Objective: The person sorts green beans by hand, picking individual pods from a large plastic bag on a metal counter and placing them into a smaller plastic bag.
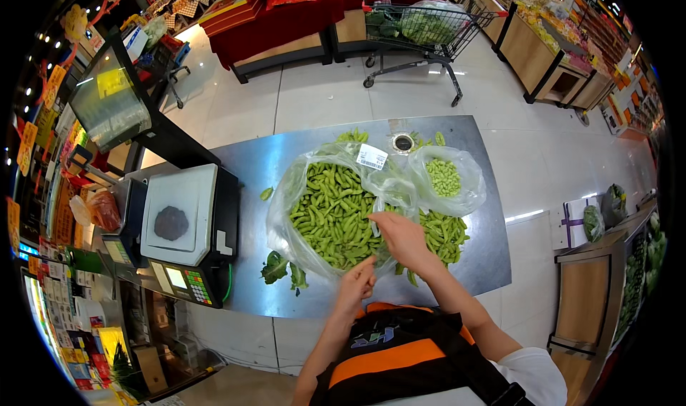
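A large clear plastic bag [286, 229] stands wide open, full of green edamame pods [332, 207]. My right hand [399, 237] reaches over the bag's right side, fingers bent toward the pods. Lower down, my left hand [358, 284] is curled at the near rim with a finger extended. Whether either hand pinches a pod or bean is too small to tell. A smaller clear bag [471, 183] at the right holds shelled green beans [443, 178]. Loose pods [442, 234] lie on the metal table below it. A white label [372, 156] bearing print sits on the large bag's far side.
A weighing scale [179, 213] and a dark screen [115, 92] stand at the left of the metal table [268, 304]. Leaf scraps [276, 268] lie near the front edge. A round hole [402, 143] is at the back. A shopping cart [429, 28] stands beyond.
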{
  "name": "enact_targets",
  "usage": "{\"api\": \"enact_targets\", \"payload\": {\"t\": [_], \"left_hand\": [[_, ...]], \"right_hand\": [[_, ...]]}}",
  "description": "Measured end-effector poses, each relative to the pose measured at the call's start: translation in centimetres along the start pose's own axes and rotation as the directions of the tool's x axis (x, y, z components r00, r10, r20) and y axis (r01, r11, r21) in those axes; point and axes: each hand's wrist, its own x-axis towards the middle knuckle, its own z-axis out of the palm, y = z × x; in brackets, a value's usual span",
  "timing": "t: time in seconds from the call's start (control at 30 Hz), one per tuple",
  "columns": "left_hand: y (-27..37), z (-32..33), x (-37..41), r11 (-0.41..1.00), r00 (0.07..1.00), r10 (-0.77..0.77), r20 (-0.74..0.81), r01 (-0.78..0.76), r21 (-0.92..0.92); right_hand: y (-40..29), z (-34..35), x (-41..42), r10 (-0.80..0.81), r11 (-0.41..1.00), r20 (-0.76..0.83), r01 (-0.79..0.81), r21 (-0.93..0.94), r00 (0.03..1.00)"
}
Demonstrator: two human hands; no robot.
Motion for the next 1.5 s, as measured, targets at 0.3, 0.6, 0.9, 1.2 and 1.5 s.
{"api": "enact_targets", "payload": {"t": [0.3, 0.6, 0.9, 1.2, 1.5], "left_hand": [[-0.8, 1.4, -0.5, 0.98, 0.98, -0.114, 0.166, 0.084, 0.179], [-0.9, -0.2, -0.8, 0.997, 0.991, -0.009, 0.136, 0.019, -0.071], [0.7, -1.1, -1.3, 0.98, 0.998, 0.047, 0.051, -0.036, -0.195], [0.6, -0.2, 0.1, 0.959, 0.975, 0.222, -0.008, -0.22, -0.179], [0.6, -0.4, -0.6, 0.959, 0.963, 0.267, -0.044, -0.27, -0.086]], "right_hand": [[4.7, -0.5, 0.9, 0.027, 0.942, 0.06, -0.006, -0.337, 0.998], [1.2, -0.1, 0.5, -0.093, 0.982, 0.02, 0.095, -0.162, 0.995], [-0.4, 3.1, 0.3, -0.213, 0.976, -0.024, 0.212, -0.041, 0.977], [-2.9, 2.5, -3.8, 0.438, 0.18, 0.444, -0.56, 0.809, 0.782], [-2.6, 2.1, -4.9, 0.387, 0.663, 0.266, -0.467, 0.585, 0.883]]}}
